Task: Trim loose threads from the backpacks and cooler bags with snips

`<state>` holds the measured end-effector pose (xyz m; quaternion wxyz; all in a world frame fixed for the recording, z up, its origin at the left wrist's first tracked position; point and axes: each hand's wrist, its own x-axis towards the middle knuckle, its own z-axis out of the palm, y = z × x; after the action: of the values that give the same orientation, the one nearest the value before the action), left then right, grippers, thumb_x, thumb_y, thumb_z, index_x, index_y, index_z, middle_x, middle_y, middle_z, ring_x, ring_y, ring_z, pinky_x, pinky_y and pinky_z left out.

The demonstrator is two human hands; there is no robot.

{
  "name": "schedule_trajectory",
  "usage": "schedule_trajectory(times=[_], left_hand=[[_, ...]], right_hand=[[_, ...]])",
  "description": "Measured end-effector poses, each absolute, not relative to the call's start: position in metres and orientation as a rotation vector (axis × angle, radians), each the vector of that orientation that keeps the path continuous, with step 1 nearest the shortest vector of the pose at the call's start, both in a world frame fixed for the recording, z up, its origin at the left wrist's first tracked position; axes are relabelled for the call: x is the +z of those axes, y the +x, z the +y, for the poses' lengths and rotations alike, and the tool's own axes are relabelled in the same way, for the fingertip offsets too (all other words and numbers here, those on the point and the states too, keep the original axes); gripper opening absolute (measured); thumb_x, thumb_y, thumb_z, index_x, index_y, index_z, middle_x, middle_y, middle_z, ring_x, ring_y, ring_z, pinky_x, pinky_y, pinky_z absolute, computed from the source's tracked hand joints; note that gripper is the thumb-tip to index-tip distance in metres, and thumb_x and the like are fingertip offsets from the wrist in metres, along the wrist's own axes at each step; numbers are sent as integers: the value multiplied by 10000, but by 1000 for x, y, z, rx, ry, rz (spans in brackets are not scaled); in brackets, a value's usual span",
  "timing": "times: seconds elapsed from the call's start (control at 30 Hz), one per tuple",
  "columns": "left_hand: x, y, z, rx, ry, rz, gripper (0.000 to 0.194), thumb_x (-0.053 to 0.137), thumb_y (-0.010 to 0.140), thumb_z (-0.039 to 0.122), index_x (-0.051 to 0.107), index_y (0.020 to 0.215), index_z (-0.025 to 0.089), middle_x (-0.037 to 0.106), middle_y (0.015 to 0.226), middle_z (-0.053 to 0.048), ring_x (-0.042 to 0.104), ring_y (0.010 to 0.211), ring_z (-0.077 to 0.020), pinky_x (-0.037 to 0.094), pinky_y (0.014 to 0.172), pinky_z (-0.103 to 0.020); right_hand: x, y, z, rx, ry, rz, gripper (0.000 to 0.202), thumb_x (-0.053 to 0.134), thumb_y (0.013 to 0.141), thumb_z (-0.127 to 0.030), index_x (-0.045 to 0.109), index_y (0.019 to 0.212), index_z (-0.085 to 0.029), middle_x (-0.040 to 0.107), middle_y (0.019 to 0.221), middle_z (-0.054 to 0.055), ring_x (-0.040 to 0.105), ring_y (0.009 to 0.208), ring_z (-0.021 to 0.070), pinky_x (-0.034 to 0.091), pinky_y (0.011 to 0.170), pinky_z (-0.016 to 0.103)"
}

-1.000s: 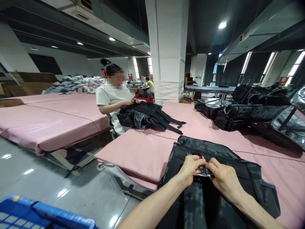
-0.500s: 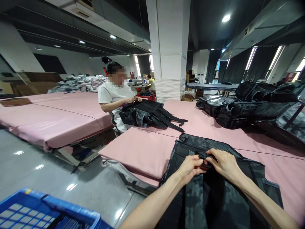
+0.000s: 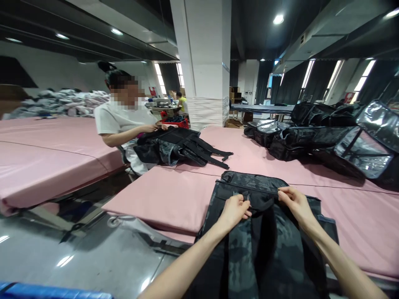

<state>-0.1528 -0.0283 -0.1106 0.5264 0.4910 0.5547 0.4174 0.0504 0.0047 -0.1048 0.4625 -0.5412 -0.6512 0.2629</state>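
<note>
A dark camouflage backpack (image 3: 280, 245) lies in front of me on the pink-covered table (image 3: 162, 195), its wide shoulder straps facing up. My left hand (image 3: 236, 211) is closed on the top of the left strap, beside the black carry loop. To the right, my right hand (image 3: 289, 199) pinches something small and thin at the bag's upper edge; what it is cannot be made out. The hands are apart, with the black loop (image 3: 263, 205) between them.
Across the table at the left, a person in white (image 3: 121, 120) handles another black backpack (image 3: 174, 145). Dark bags with silver lining (image 3: 364, 153) are piled at the right. A white pillar (image 3: 205, 62) stands behind. A blue crate's rim (image 3: 52, 290) shows at bottom left.
My hands, together at a small black piece before, have moved apart, the left to the strap top and the right to the upper edge. The view has turned rightward.
</note>
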Motion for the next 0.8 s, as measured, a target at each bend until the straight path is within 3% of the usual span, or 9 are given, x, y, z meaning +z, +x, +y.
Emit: schedule_trajectory(times=[0.07,0.17,0.23,0.33,0.47,0.6,0.8], left_hand=[[-103,-147,-27,1064,1497,1606,124,623,705,172,582,820,151,620,881,-113,570,970,-291,384,906,-433],[-95,-127,-23,1181,1884,1492,213,569,699,74,620,874,184,605,1044,-128,462,1145,-303,260,1021,-425],[-93,-111,-18,1047,1946,1281,152,563,717,100,647,807,189,641,893,-115,522,1062,-292,301,992,-386],[-92,-96,-7,832,1832,1219,135,622,702,186,675,826,180,596,602,-47,606,783,-250,407,829,-331],[-89,-101,6,667,1391,1087,288,558,718,150,652,984,92,525,488,25,459,404,-95,386,525,-229],[-90,-111,8,689,1115,978,436,546,709,96,568,1133,1,542,490,18,452,366,-69,368,448,-199],[-93,-110,7,680,1072,930,455,538,722,64,546,1167,-28,568,487,-7,509,372,-89,414,451,-206]], right_hand=[[-116,58,0,697,-1333,-1490,406,494,739,-540,577,852,-159,581,658,29,485,535,127,382,508,256],[-129,58,-7,726,-1330,-1359,450,458,750,-571,548,867,-146,557,674,31,415,485,100,349,461,250],[-133,57,-8,741,-1316,-1321,457,465,749,-578,546,880,-147,557,684,30,414,488,99,351,463,251],[-133,63,-8,733,-1316,-1324,452,479,752,-574,562,886,-150,576,689,32,451,507,110,375,490,258],[-130,79,-12,651,-1393,-1395,397,557,726,-523,596,915,-176,656,821,67,595,734,192,442,652,301],[-120,81,-18,521,-1535,-1560,296,573,730,-465,643,904,-236,686,914,40,614,865,234,421,764,346],[-110,79,-12,434,-1632,-1742,275,476,788,-455,653,755,-248,667,680,-2,622,681,193,420,639,297]])
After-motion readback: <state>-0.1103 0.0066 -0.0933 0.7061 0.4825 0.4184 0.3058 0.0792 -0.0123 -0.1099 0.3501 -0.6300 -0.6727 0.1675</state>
